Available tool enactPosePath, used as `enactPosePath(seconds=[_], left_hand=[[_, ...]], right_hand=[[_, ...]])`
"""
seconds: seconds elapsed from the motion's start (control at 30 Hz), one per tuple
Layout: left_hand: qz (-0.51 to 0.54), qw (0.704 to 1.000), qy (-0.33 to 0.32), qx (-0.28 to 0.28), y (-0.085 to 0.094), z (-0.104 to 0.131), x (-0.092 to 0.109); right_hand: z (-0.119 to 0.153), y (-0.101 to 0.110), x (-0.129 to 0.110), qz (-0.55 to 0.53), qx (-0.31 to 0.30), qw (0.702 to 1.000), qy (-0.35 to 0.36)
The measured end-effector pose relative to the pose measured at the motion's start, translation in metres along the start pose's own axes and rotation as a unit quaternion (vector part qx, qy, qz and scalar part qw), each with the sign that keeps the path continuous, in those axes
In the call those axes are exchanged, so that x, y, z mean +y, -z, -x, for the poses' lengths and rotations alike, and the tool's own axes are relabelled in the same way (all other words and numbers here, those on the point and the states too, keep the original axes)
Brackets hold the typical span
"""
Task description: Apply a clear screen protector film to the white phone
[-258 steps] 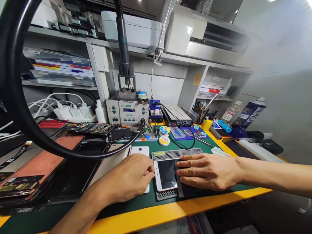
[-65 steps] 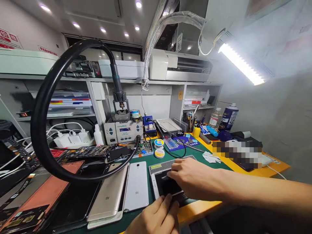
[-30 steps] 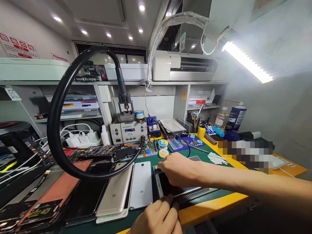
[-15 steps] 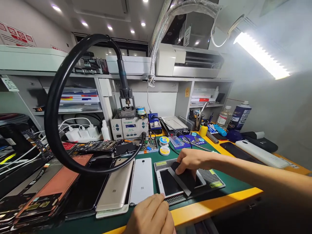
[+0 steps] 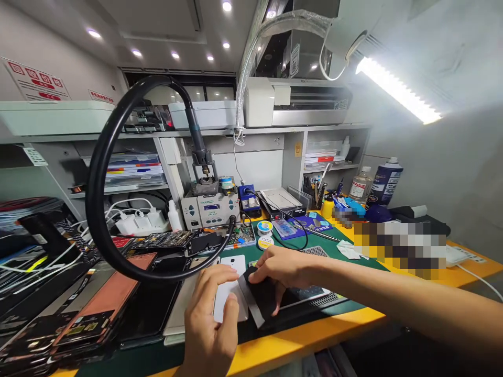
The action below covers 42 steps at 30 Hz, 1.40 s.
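My right hand (image 5: 271, 269) grips a black squeegee card (image 5: 265, 296) with a grey strip along its edge. Part of a phone with a dark screen (image 5: 301, 295) shows to the right of the card, on a perforated mat (image 5: 328, 300); my right hand and forearm hide the rest. The card's grey edge is near a white phone back (image 5: 234, 260); whether they touch, I cannot tell. My left hand (image 5: 212, 319) hovers around that white back, thumb and fingers apart, holding nothing visible. Left of it lies a gold phone back (image 5: 178, 309), partly covered.
A black hose (image 5: 96, 183) loops over the left side from a hot-air station (image 5: 212, 209). Stacked phone parts (image 5: 98, 309) fill the left. Solder spools (image 5: 265, 243), a tool tray and a crumpled white tissue (image 5: 349, 250) lie behind. Bottles (image 5: 359, 188) stand back right.
My right hand has moved left with the squeegee card, from over the phone screen to its left end. My left hand has lifted from the phone's near corner and spread its fingers. The view has shifted.
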<state>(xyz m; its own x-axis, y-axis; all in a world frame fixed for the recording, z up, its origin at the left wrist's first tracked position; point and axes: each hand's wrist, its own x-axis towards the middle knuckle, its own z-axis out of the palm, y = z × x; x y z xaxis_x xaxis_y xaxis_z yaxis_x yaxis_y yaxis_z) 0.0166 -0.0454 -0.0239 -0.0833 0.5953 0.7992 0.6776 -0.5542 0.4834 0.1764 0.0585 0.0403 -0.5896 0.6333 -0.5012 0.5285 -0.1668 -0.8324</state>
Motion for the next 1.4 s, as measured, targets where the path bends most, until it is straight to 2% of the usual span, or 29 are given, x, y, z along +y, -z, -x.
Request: enactPosePath(seconds=[0.1,0.23,0.3,0.37,0.43,0.47,0.53,0.6,0.63,0.7,0.8,0.93,1.03,1.13,1.23,1.4], left_hand=[[0.019,0.999,-0.005,-0.034,0.006,-0.003,-0.005],[0.008,0.99,-0.098,-0.098,0.004,-0.007,0.0],[-0.007,0.983,-0.161,-0.09,-0.001,-0.009,0.003],[0.006,0.978,-0.194,-0.07,-0.005,-0.011,0.006],[0.029,0.986,-0.153,-0.057,-0.006,-0.011,0.012],[0.042,0.993,-0.099,-0.055,-0.006,-0.011,0.016],[0.069,0.995,0.049,-0.054,-0.005,-0.01,0.027],[0.104,0.975,0.184,-0.064,-0.004,-0.008,0.04],[0.122,0.963,0.23,-0.072,-0.004,-0.007,0.047],[0.151,0.943,0.282,-0.087,-0.004,-0.006,0.059],[0.2,0.92,0.315,-0.122,-0.003,-0.005,0.069],[0.315,0.864,0.349,-0.181,-0.002,-0.007,0.07],[0.406,0.818,0.367,-0.176,-0.002,-0.009,0.069],[0.455,0.791,0.376,-0.157,-0.004,-0.01,0.067],[0.46,0.787,0.378,-0.161,-0.006,-0.01,0.065],[0.427,0.813,0.377,-0.123,-0.008,-0.013,0.069]], right_hand=[[0.007,0.006,0.001,-0.105,-0.069,0.992,0.001],[0.025,0.015,0.005,-0.19,-0.1,0.977,0.003],[0.034,0.017,0.012,-0.209,-0.108,0.972,-0.002],[0.04,0.016,0.021,-0.196,-0.122,0.973,0.002],[0.046,0.015,0.031,-0.143,-0.1,0.984,0.026],[0.049,0.015,0.036,-0.117,-0.066,0.989,0.054],[0.056,0.015,0.043,-0.113,0.002,0.985,0.132],[0.065,0.014,0.047,-0.151,0.021,0.966,0.211],[0.069,0.013,0.049,-0.161,0.018,0.956,0.244],[0.075,0.011,0.052,-0.148,0.025,0.949,0.279],[0.079,0.009,0.056,-0.139,0.03,0.948,0.286],[0.078,0.008,0.064,-0.182,-0.044,0.942,0.277],[0.081,0.005,0.068,-0.196,-0.091,0.937,0.273],[0.084,0.003,0.071,-0.202,-0.122,0.936,0.263],[0.084,0.002,0.075,-0.217,-0.144,0.933,0.248],[0.077,0.002,0.085,-0.295,-0.187,0.919,0.184]])
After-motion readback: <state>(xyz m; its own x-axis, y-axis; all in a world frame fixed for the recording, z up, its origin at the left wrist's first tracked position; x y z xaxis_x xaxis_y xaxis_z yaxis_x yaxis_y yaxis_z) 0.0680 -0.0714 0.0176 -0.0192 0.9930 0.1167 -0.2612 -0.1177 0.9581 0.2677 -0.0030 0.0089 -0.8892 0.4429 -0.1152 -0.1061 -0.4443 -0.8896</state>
